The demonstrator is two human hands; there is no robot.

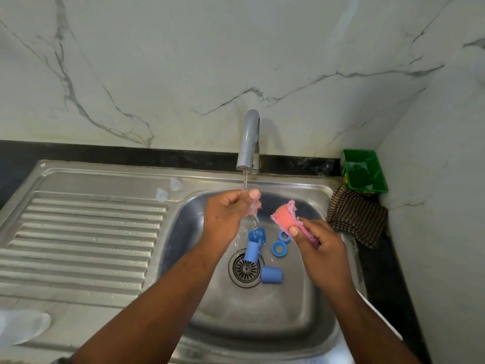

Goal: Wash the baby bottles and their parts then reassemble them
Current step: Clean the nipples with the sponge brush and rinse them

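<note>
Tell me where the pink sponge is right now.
In the head view, the pink sponge is held in the right hand over the right side of the sink basin, right of the water stream.

place: home kitchen | fixture: stainless steel sink [236,319] with 1 basin and a ribbed drainboard [84,237] | water: chrome tap [249,140] running | backing: white marble-look wall [183,61] | around: dark surface [380,271] bordering the sink | corner: green tub [359,156], checked cloth [357,216]

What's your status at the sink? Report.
Left hand holds clear part under running tap. Right hand grips pink sponge. Blue parts loose by drain; nothing blocking.
</note>
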